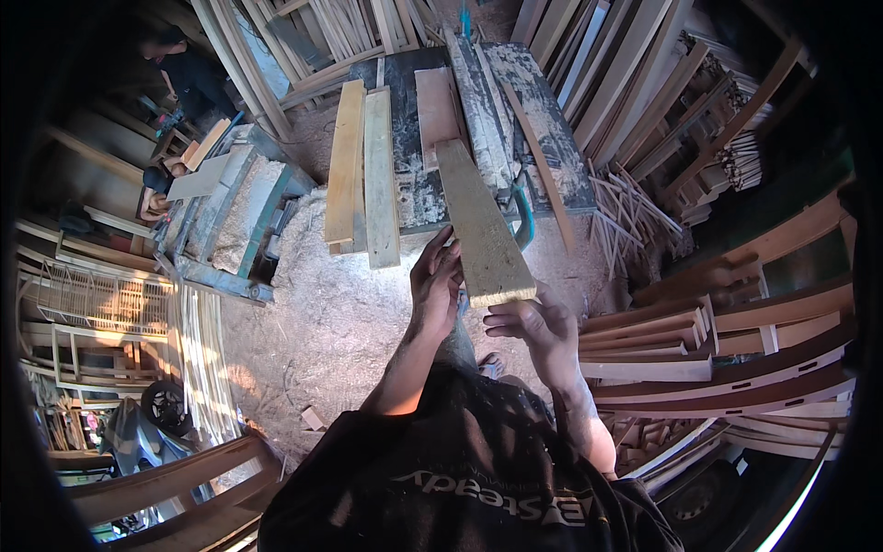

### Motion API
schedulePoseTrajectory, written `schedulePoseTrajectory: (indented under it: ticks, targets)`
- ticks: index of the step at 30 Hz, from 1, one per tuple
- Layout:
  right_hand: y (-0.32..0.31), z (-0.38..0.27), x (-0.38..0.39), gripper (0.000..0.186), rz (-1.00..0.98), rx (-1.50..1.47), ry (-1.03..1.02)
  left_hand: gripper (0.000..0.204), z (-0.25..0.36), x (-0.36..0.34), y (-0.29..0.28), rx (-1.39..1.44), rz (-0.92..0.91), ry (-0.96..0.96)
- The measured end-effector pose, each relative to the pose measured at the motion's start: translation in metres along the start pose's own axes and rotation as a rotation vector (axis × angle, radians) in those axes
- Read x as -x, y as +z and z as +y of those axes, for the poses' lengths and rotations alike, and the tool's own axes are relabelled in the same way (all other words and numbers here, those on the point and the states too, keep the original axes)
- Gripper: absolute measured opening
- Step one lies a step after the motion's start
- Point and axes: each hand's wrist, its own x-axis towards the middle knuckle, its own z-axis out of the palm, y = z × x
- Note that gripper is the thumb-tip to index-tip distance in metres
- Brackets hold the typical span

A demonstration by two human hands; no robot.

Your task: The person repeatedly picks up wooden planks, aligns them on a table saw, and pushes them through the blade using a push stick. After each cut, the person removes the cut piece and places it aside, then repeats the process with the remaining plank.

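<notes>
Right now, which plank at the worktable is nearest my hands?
The grey-brown plank: left hand at its left edge, right hand at its near end. The yellow plank, pale plank and reddish board lie farther away.

Upper garment: black fabric T-shirt (pixel 432 442) with a loose, creased body and short sleeves. Pale block-lettered print (pixel 497 501) crosses the shirt's chest; a smaller, fainter line adjoins it. Light specks mark the cloth. Left hand (pixel 435 283) and right hand (pixel 541 328), ahead of the shirt, are bare. Beyond its upper edge: open, dark-strapped sandal (pixel 492 362), detail indistinct.
</notes>
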Motion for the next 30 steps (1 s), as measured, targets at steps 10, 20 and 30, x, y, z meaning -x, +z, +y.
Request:
schedulePoseTrajectory:
  ticks: [10, 20, 30]
  targets:
    - [-0.069, 0.094, 0.045, 0.046, 0.340, 0.038, 0.371, 0.071, -0.098, 0.037, -0.078, -0.529, -0.102, -0.224]
    - [-0.130, 0.227, 0.074, 0.037, 0.456, 0.140, 0.663, 0.067, -0.200, -0.015, -0.173, -0.987, 0.094, -0.300]
    - [-0.122, 0.223, 0.063, 0.037, 0.515, 0.363, 0.712, 0.058, -0.166, -0.090, -0.144, -1.528, -0.002, 0.273]
